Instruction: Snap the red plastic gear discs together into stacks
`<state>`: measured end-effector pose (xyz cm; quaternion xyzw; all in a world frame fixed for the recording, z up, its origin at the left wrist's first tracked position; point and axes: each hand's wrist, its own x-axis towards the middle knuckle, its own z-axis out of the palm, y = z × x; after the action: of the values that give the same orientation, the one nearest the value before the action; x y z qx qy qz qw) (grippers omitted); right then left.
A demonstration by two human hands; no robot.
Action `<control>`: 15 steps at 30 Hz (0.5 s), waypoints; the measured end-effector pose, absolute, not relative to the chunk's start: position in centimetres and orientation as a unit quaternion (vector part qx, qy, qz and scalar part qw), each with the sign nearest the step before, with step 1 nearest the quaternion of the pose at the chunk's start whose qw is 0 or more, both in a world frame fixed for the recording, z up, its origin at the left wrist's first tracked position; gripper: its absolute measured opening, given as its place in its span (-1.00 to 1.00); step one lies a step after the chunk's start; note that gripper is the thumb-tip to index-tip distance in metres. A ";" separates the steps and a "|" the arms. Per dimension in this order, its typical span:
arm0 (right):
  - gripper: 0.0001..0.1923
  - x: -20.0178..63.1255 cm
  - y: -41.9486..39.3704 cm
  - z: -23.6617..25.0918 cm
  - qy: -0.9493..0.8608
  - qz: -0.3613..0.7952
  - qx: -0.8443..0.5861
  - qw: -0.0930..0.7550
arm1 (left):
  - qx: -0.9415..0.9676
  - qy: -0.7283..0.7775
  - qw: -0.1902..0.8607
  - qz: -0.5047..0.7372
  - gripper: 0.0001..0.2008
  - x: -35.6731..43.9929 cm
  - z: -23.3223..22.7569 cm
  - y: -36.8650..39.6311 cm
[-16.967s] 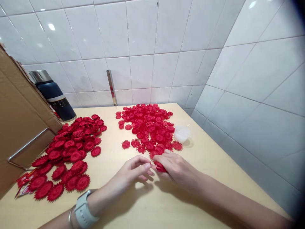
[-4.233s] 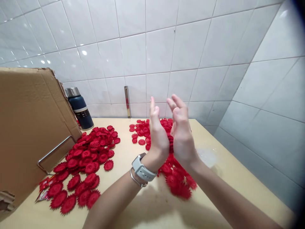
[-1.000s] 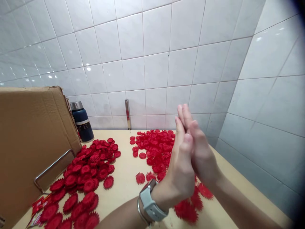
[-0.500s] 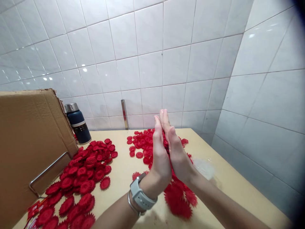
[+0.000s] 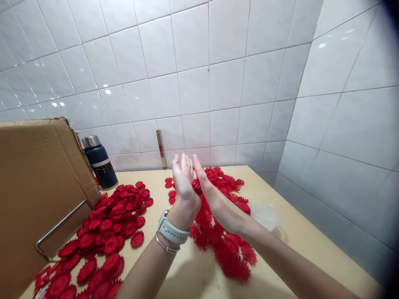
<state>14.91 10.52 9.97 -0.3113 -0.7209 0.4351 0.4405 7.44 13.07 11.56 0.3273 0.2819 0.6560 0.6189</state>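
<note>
My left hand (image 5: 184,185), with a pale-banded watch and a bracelet at the wrist, is raised with its fingers stretched out. My right hand (image 5: 215,203) leans against it, palm facing palm. Pressed between the two is a red frilled piece (image 5: 196,186), mostly hidden by the palms. Below and behind the hands spreads a pile of red frilled discs (image 5: 233,243) with toothed edges. Another heap of such discs (image 5: 107,224) lies to the left, away from both hands.
A cardboard box (image 5: 37,187) stands at the left with a bent metal wire (image 5: 62,222) against it. Behind it is a dark blue bottle (image 5: 101,166). A narrow metal strip (image 5: 161,149) leans on the tiled wall. Clear plastic (image 5: 264,216) lies on the table's right.
Both hands have moved left and slightly apart at the palms, with the left turned to show its inner side. A red frilled piece now shows between them.
</note>
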 end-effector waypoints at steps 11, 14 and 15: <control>-0.35 14.1 10.1 9.0 -0.704 0.408 -0.288 0.505 | 0.405 0.254 0.584 0.656 -0.39 8.2 12.2 11.2; -0.36 13.9 10.2 9.1 -0.695 0.400 -0.312 0.509 | 0.384 0.255 0.602 0.651 -0.41 7.7 11.8 11.5; -0.36 13.9 10.4 9.1 -0.694 0.391 -0.327 0.509 | 0.371 0.261 0.615 0.645 -0.42 7.4 11.6 11.6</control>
<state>13.86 10.42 9.10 -0.3266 -0.6939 0.3911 0.5087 7.37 11.63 11.60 0.3706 0.2613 0.6452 0.6149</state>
